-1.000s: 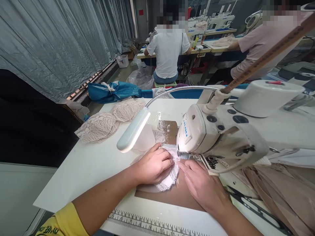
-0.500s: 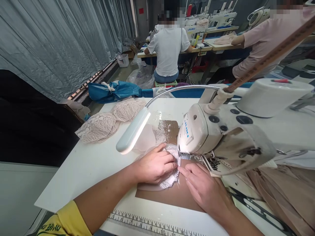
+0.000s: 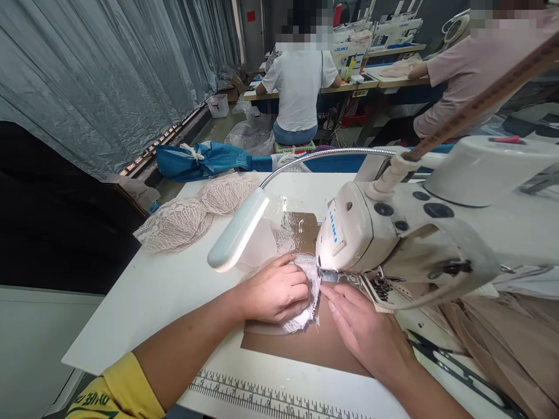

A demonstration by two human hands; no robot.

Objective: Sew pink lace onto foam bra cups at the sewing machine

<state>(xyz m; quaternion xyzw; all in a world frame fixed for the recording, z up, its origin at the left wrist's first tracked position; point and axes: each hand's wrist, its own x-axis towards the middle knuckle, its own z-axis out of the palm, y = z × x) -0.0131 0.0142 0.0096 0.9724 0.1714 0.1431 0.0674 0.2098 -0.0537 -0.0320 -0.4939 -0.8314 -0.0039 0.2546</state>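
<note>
A white lace bra cup [image 3: 304, 319] with a frayed edge lies beside the needle area of the sewing machine [image 3: 356, 230]. My left hand [image 3: 278, 290] rests over it with bent fingers, gripping the fabric; the fingertips are partly hidden. On the other side, my right hand [image 3: 364, 329] lies low with its fingers stretched out. Its index fingertip is at the cup's edge, just in front of the presser foot. Under both hands is a brown sheet [image 3: 301, 351]. Sheer pale fabric with lace [image 3: 255, 244] extends behind my left hand.
More lace cups [image 3: 172, 227] lie at the table's left. A lamp [image 3: 238, 230] on a bent neck hangs over the work. Black scissors [image 3: 458, 372] and brown fabric [image 3: 510, 337] lie right; a printed ruler [image 3: 262, 401] runs along the front. Two people sit at machines beyond.
My right hand's fingertips have shifted slightly up, towards the presser foot. The left hand's fingers are a little more curled, and the cup has turned slightly at the needle.
</note>
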